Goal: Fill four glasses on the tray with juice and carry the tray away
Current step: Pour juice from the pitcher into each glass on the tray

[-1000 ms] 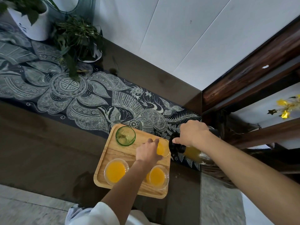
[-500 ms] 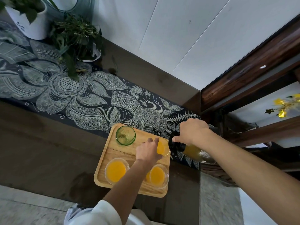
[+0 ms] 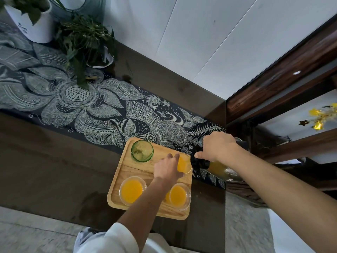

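Where the dark wooden counter (image 3: 45, 152) meets the white panelled wall, a white pot (image 3: 34, 28) with a leafy plant stands at the far left, and a second, smaller potted plant (image 3: 85, 41) sits just to its right, its long leaves drooping over a dark table runner (image 3: 87, 110) printed with pale floral and bird patterns. Further right, a wooden tray (image 3: 127, 172) rests on the counter near its front edge, its far end overlapping the runner. Four glasses stand on the tray. An empty green glass (image 3: 142, 151) occupies the far left corner. Nearer the viewer, two clear glasses of orange juice (image 3: 131, 190) (image 3: 177, 196) sit side by side along the front. The left hand (image 3: 168, 168), reaching from a white sleeve (image 3: 109, 238), is wrapped around the fourth glass (image 3: 184, 164) at the tray's far right corner, covering much of it; orange juice shows inside. The left forearm crosses above the tray between the two front glasses and hides part of the right one. Just right of the tray, the right hand (image 3: 218, 147) is clamped on a dark-necked bottle (image 3: 221, 169) of yellow-orange juice, tipped on its side with its mouth at the held glass's rim. Beyond, dark wooden shelving (image 3: 282, 73) runs along the right, with gold star decorations (image 3: 319, 118) at the far edge.
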`<move>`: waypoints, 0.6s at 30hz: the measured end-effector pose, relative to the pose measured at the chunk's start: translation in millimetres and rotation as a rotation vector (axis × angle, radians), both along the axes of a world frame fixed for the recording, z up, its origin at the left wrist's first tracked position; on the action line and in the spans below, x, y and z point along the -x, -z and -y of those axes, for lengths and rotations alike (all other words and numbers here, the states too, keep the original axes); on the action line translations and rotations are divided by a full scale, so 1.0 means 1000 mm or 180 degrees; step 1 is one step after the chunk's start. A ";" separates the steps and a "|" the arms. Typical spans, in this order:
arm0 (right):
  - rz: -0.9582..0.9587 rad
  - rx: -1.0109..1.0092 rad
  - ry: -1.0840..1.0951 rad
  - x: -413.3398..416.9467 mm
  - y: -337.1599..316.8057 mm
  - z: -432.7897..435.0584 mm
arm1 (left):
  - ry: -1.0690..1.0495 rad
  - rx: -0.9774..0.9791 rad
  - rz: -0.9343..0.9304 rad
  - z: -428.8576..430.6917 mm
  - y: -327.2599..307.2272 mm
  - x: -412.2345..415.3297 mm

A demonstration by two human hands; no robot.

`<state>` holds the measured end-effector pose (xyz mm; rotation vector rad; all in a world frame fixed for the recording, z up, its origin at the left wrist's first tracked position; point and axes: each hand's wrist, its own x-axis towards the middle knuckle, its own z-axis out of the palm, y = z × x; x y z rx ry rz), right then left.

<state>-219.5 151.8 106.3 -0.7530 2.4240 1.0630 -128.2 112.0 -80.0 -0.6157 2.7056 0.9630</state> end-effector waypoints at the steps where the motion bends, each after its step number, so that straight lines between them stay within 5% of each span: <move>1: 0.0004 0.0001 -0.0019 0.000 0.000 0.000 | -0.0004 0.0007 0.0004 0.000 0.000 0.000; 18: -0.0029 0.0066 -0.0091 0.005 0.008 -0.005 | 0.0002 0.0056 0.0006 0.001 -0.001 0.000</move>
